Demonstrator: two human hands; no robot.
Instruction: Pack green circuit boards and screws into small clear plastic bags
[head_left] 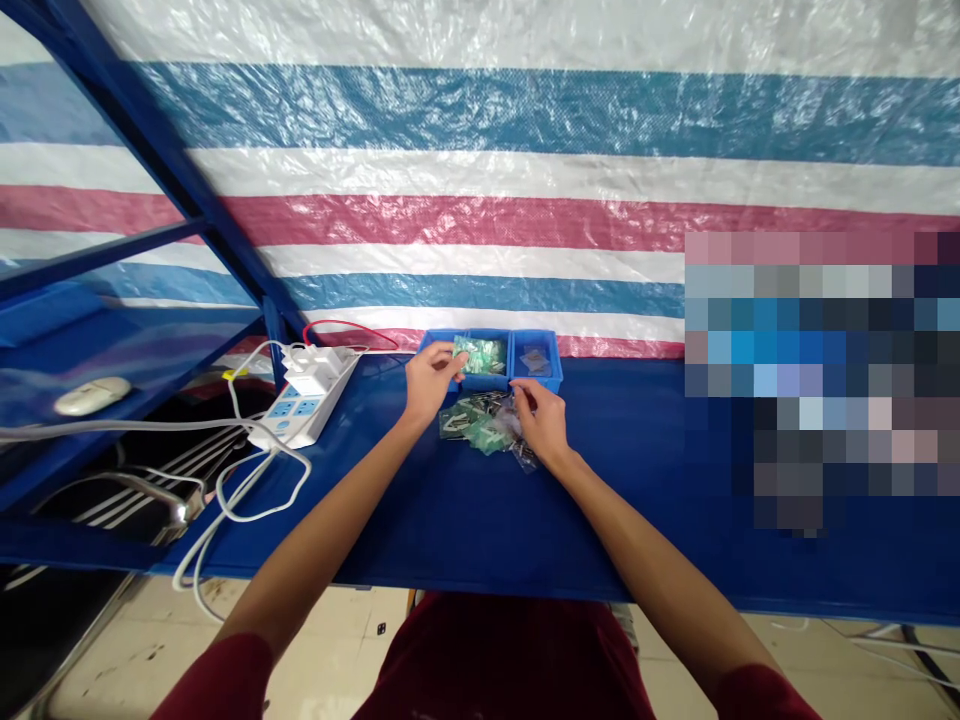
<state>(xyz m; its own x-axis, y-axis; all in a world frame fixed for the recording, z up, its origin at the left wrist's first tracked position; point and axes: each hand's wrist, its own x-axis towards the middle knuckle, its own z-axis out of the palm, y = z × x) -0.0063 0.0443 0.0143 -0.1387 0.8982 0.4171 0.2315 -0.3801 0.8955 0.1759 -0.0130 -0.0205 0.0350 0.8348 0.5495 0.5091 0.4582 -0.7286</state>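
My left hand [432, 382] is closed at the left bin, with thumb and fingers pinching the edge of a small green plastic packet [480, 354]. The left blue bin [491, 383] has green packets in it. In front of the bins lies a loose pile of green packets [480, 425] and clear packets, some with dark slender pieces inside. Over the right side of this pile is my right hand [543, 420], its thumb and fingertips pressed together. What it holds, if anything, is too small to make out. The right blue bin [556, 368] contains a few clear packets [535, 360].
A white power strip [324, 408] with plugged-in adapters stands at left, its white cables [262, 512] looping over the table edge. A white mouse [93, 396] rests on a blue shelf [180, 335]. Striped sheeting [480, 180] hangs behind the blue table [465, 530]. The right side is pixelated.
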